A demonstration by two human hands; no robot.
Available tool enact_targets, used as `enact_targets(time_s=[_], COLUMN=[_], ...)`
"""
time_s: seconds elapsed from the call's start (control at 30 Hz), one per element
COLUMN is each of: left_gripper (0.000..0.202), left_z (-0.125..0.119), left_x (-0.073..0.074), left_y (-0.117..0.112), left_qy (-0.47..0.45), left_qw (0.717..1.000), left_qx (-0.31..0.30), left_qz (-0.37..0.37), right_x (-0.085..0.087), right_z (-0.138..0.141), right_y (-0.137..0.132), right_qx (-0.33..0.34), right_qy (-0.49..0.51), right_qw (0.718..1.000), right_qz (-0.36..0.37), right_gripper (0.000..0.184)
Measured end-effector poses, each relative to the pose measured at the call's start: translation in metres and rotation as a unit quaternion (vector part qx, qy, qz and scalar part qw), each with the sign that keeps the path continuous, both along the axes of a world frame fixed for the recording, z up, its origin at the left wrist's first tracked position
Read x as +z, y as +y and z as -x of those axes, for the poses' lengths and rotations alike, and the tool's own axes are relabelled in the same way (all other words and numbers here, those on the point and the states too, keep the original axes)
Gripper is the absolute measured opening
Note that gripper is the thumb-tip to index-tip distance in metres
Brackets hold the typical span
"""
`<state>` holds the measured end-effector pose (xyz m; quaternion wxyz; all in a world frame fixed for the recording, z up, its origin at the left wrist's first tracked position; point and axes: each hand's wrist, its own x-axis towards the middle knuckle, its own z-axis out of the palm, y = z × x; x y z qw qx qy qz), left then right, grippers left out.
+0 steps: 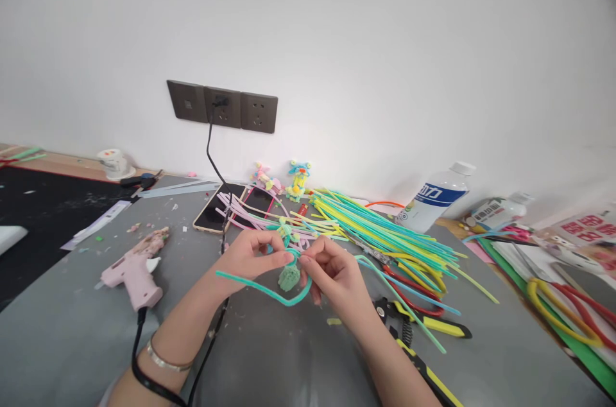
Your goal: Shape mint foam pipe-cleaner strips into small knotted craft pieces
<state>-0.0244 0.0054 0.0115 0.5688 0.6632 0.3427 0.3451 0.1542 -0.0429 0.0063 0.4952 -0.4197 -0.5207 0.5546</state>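
Both hands meet over the middle of the grey table. My left hand (257, 254) pinches a teal pipe cleaner (283, 299) between thumb and finger. My right hand (331, 271) is closed on the same pipe cleaner, its fingertips close to the left thumb. One loose end of the strand runs in a bent curve below the hands toward the left wrist. Around the fingers shows a small figure of green pipe cleaner, with a rounded pale green piece (289, 278) hanging under them and a yellow-green top (285, 228) above. The fingers partly hide it.
A pink glue gun (137, 269) lies left, its black cord passing by my left arm. Yellow-black wire strippers (409, 330) and a bundle of pipe cleaners (385, 233) lie right. Phones (212, 211), two pipe-cleaner figures (298, 180) and a bottle (433, 198) stand or lie behind.
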Motion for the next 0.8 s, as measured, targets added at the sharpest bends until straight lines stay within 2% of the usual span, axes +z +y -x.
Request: enact_targets(time_s=[0.27, 0.47, 0.8], left_gripper=[0.037, 0.036, 0.039], left_z=[0.0016, 0.0039, 0.0039], left_x=[-0.0022, -0.0037, -0.0029], left_y=[-0.0012, -0.0019, -0.0031], left_qy=[-0.017, -0.001, -0.005], left_qw=[1.000, 1.000, 0.999], left_qx=[-0.009, -0.013, -0.036], left_qz=[0.011, 0.012, 0.036], right_x=[-0.0029, -0.0054, -0.0049], right_z=[-0.0013, -0.0016, -0.0009], right_y=[0.0019, 0.0008, 0.0019], right_qx=[-0.016, 0.025, 0.053], right_qy=[0.028, 0.061, 0.072], right_qw=[0.999, 0.996, 0.991], right_qz=[-0.002, 0.067, 0.099], right_gripper=[0.033, 0.033, 0.036])
